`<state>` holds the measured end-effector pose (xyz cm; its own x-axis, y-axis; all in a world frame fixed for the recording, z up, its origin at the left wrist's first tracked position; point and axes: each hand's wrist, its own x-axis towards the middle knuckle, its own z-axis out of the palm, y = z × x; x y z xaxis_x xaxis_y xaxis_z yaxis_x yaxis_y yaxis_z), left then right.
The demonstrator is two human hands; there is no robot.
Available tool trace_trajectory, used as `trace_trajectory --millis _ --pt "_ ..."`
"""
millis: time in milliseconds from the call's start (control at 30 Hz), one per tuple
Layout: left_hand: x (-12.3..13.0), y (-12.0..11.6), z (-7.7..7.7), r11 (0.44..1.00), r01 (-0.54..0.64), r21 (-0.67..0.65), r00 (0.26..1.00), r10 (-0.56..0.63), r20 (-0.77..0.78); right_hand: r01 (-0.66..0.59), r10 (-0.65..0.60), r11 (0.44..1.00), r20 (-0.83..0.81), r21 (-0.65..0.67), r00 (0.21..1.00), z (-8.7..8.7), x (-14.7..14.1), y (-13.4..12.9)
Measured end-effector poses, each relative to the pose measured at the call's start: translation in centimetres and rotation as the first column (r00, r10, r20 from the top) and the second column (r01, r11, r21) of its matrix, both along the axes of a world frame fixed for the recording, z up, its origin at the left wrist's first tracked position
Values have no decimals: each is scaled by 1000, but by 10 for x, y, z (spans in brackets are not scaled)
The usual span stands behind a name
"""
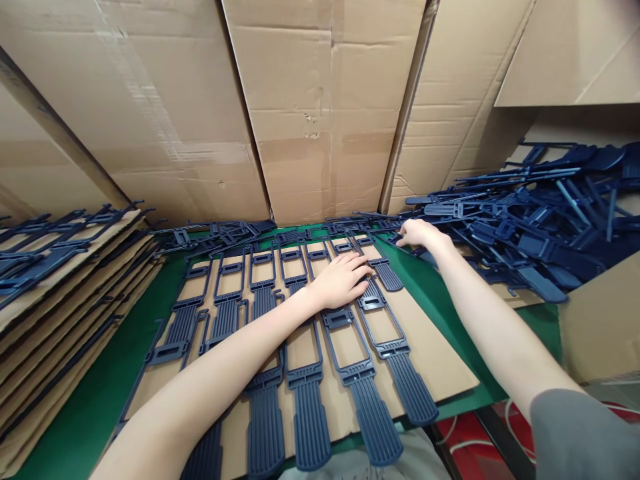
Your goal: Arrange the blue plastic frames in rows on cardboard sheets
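Note:
Rows of dark blue plastic frame-shaped parts with ribbed paddle ends (363,417) lie on a flat cardboard sheet (425,333). My left hand (343,280) rests over the parts at the right of the far row, fingers stretched out, palm down. Beyond the sheet's far right corner, my right hand (420,233) has its fingers curled around the end of a dark blue plastic part (423,255) beside the loose pile. Much of that part is hidden by the hand and wrist. My left forearm covers some parts on the sheet.
A heaped pile of similar blue parts (530,220) lies at the right. At left stands a stack of cardboard sheets (75,320) layered with parts. Loose parts (220,235) lie along the back of the green table (453,303), before tall cardboard boxes (325,113).

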<state>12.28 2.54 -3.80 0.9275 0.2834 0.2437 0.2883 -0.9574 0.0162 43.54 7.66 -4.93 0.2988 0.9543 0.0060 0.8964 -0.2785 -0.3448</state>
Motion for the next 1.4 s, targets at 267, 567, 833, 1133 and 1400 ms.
trace_trajectory --millis 267,567,833,1133,1400 --pt "0 1 -2 1000 15 3 1000 -15 12 -78 32 959 -167 -274 985 9 -2 -11" --pt "0 3 -3 999 22 23 1000 -22 5 -161 8 929 -417 -334 909 61 5 -53" --pt "0 0 1 1000 6 26 1000 -6 -2 -387 270 907 -476 -166 837 105 -21 -76" --pt "0 0 2 999 20 29 1000 -20 -10 -686 563 727 -545 -32 622 75 -83 -83" --pt "1 2 -2 1000 11 18 1000 -12 14 -340 388 911 -203 234 899 18 -70 -100"
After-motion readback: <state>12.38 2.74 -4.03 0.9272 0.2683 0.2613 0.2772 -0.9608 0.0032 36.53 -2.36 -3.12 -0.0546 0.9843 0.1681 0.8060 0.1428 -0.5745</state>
